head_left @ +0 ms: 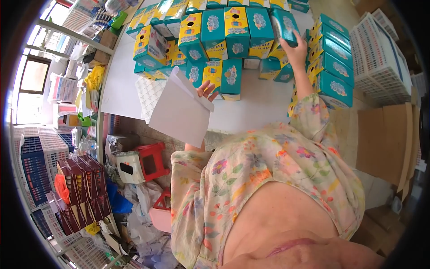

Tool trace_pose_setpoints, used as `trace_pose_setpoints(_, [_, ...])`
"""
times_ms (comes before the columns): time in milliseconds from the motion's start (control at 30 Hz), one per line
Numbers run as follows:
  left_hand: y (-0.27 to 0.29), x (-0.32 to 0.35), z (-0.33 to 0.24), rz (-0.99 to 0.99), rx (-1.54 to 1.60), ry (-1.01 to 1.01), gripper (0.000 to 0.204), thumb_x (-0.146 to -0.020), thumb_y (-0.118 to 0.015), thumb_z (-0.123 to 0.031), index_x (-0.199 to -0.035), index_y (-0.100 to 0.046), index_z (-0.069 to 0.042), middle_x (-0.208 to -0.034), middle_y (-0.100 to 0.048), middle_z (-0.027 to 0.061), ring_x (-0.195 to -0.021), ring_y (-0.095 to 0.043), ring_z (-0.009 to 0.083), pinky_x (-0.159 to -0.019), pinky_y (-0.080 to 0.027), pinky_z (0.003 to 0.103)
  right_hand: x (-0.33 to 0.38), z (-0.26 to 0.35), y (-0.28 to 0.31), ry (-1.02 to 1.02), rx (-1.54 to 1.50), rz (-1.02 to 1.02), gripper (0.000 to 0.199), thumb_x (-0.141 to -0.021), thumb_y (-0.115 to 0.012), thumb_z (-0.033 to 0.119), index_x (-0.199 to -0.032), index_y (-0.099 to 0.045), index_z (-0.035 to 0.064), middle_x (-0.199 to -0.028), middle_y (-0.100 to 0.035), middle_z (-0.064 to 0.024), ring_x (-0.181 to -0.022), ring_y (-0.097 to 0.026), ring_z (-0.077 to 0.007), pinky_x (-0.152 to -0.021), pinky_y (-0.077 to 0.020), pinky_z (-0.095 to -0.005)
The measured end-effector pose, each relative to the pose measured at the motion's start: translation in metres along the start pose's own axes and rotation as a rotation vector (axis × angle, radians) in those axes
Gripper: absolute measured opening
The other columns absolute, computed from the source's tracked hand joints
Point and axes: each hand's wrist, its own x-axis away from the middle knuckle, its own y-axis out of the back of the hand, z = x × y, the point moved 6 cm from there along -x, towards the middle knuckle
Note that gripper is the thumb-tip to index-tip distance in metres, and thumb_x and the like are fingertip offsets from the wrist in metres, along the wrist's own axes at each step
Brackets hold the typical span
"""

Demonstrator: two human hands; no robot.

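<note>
My left hand (207, 91) holds white paper sheets (181, 110) in front of the table's near edge. Its fingertips show past the paper's right edge, while the palm is partly hidden behind it. Farther out to the right, my right hand (295, 50) grips the near end of a teal and yellow carton (284, 27), thumb and fingers spread over it. That carton lies tilted at the right end of a row of similar cartons (213, 33). Other cartons of the same kind stand below this row, one of them a yellow-faced carton (212, 75) near my left hand.
A stack of teal cartons (333, 65) rises at the table's right side. Beyond it stand white crates (378, 58) and a brown cardboard box (380, 143). A white patterned sheet stack (150, 95) lies on the white table (121, 96). At left are a red stool (153, 161) and maroon boxes (85, 193).
</note>
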Motion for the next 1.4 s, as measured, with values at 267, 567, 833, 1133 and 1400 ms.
trace_pose_setpoints(267, [0.008,0.031,0.001,-0.075,-0.125,-0.026,0.025,-0.091,-0.056,-0.032,-0.077,-0.050,-0.012,-0.135,-0.045,0.0170,-0.119,-0.047,0.0339,-0.099,-0.042,0.052,0.025,0.047,0.071,-0.046,-0.019,-0.177,0.062,-0.074,-0.078,0.022,-0.125,-0.053,-0.0037,-0.107,-0.057,-0.0138,-0.096,-0.059,-0.0162,-0.080,-0.0493,-0.0280])
trace_pose_setpoints(567, [-0.019,0.042,0.018,0.094,-0.113,0.024,0.026,-0.092,-0.054,-0.036,-0.085,-0.053,-0.011,-0.139,-0.041,0.0188,-0.128,-0.039,0.0354,-0.102,-0.037,0.055,0.056,0.093,0.149,-0.162,-0.857,-0.168,0.055,-0.084,-0.055,0.010,-0.134,-0.038,-0.0046,-0.129,-0.049,-0.0192,-0.119,-0.050,-0.0255,-0.100,-0.0414,-0.0417])
trace_pose_setpoints(833, [-0.110,0.038,0.005,0.273,0.134,0.072,0.032,-0.093,-0.051,-0.041,-0.090,-0.055,-0.010,-0.143,-0.036,0.0175,-0.134,-0.031,0.0326,-0.104,-0.033,0.060,0.127,0.100,0.077,-0.412,-1.188,0.434,0.076,-0.080,-0.064,0.035,-0.136,-0.033,-0.0055,-0.132,-0.048,-0.0185,-0.120,-0.051,-0.0274,-0.102,-0.0412,-0.0393])
trace_pose_setpoints(1133, [-0.101,0.052,0.007,0.125,0.250,0.126,0.027,-0.092,-0.052,-0.036,-0.085,-0.054,-0.010,-0.131,-0.046,0.0157,-0.133,-0.034,0.0319,-0.104,-0.031,0.062,0.137,0.094,0.061,-0.528,-1.347,0.503,0.078,-0.079,-0.065,0.037,-0.139,-0.031,-0.0001,-0.132,-0.048,-0.0168,-0.121,-0.051,-0.0277,-0.100,-0.0426,-0.0403])
trace_pose_setpoints(1400, [-0.122,0.061,0.015,0.180,0.242,0.093,0.023,-0.091,-0.054,-0.031,-0.081,-0.051,-0.011,-0.117,-0.052,0.0100,-0.133,-0.035,0.0295,-0.104,-0.027,0.068,0.150,0.067,0.037,-0.837,-1.495,0.236,0.046,-0.094,-0.049,0.035,-0.131,-0.046,0.0080,-0.127,-0.055,-0.0098,-0.117,-0.052,-0.0280,-0.099,-0.0424,-0.0432])
